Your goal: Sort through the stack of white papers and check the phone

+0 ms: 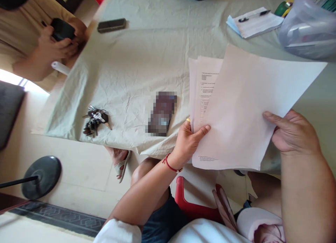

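Note:
My left hand (187,141), with a red bracelet at its wrist, grips the left edge of a stack of printed papers (206,92), thumb on top. A blank-looking white sheet (244,99) lies slanted over the printed pages and hides most of their text. At its right side, my right hand (292,129) pinches this sheet between thumb and fingers. The papers are held above the near edge of the table. Just left of my left hand, a dark flat object (162,114), blurred by pixels, lies on the cloth.
A bunch of keys (96,120) and a dark oblong case (111,25) lie on the tablecloth (136,68). Farther right are a notepad (256,24) with a pen and a plastic bag (304,35). Another person's hands (59,43) hold a black object at upper left.

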Available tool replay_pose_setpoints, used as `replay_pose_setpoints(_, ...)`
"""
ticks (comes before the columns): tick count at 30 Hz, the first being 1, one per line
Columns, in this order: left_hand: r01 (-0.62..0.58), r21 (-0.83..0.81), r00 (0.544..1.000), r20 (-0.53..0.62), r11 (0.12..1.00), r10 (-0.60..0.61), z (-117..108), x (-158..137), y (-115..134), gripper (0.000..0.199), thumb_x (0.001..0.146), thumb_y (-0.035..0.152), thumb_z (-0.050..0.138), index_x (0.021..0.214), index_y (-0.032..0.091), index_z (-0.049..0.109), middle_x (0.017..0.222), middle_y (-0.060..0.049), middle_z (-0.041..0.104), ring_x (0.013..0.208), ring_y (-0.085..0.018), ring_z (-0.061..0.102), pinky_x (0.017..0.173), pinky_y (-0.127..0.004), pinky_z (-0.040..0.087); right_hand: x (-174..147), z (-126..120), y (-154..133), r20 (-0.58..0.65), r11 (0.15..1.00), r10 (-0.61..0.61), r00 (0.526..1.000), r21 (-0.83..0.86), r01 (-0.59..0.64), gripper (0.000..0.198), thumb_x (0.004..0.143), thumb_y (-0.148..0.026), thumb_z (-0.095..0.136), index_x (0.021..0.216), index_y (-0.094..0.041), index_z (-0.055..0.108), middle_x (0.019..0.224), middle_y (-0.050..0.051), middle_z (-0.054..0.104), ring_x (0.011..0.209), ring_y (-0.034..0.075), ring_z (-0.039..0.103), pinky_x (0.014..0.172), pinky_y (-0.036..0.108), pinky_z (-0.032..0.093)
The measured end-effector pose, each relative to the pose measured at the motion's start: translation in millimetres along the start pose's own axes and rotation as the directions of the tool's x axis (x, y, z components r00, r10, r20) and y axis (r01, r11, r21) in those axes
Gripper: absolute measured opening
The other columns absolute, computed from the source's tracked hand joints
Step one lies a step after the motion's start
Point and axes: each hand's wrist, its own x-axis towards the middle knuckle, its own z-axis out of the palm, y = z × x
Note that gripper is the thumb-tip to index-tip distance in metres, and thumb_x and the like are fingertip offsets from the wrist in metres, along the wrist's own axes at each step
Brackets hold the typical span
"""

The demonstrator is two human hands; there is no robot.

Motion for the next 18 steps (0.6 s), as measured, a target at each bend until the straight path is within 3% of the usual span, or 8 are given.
replay_pose_setpoints(4,0.011,-0.005,1.000,-0.008,1.000,-0.011,2.4,1.0,0.6,0.054,0.078,0.048,0.099,0.118,0.020,0.076,0.124,-0.010,0.086,0.108,-0.027,0.081,0.100,-0.043,0.067,-1.0,-0.5,1.5,0.060,0.999,0.019,0.998,-0.032,-0.017,0.054,0.053,-0.037,0.109,0.100,-0.023,0.087,0.129,0.009,0.084,0.119,0.032,0.081,0.123,0.053,0.060)
replay_pose_setpoints(7,-0.015,-0.022,1.000,-0.023,1.000,0.015,2.7,3.5,0.6,0.046,0.088,0.054,0.090,0.120,0.022,0.077,0.118,-0.008,0.085,0.109,-0.026,0.080,0.098,-0.040,0.065,1.1,-1.5,4.1,0.022,0.999,0.004,1.000,-0.039,-0.003,0.053,0.049,-0.034,0.108,0.095,-0.022,0.086,0.126,0.009,0.084,0.119,0.031,0.081,0.127,0.051,0.056)
replay_pose_setpoints(11,-0.027,-0.066,0.997,-0.080,0.997,0.022,0.4,8.5,2.5,0.028,0.088,0.048,0.087,0.091,0.023,0.074,0.091,-0.003,0.079,0.093,-0.022,0.077,0.085,-0.033,0.062,3.8,-2.2,5.3,-0.050,0.999,-0.008,0.999,-0.039,0.006,0.055,0.044,-0.030,0.107,0.094,-0.020,0.086,0.122,0.010,0.085,0.119,0.033,0.080,0.124,0.053,0.058)
replay_pose_setpoints(18,-0.110,0.061,0.987,-0.112,0.992,0.117,-8.2,15.1,5.1,0.042,0.086,0.048,0.090,0.079,0.020,0.060,0.075,0.004,0.061,0.069,-0.009,0.056,0.069,-0.024,0.049,5.1,-4.3,10.1,-0.051,0.997,-0.045,0.998,-0.065,0.042,0.057,0.049,-0.031,0.104,0.103,-0.019,0.089,0.125,0.011,0.085,0.115,0.028,0.080,0.121,0.051,0.060)
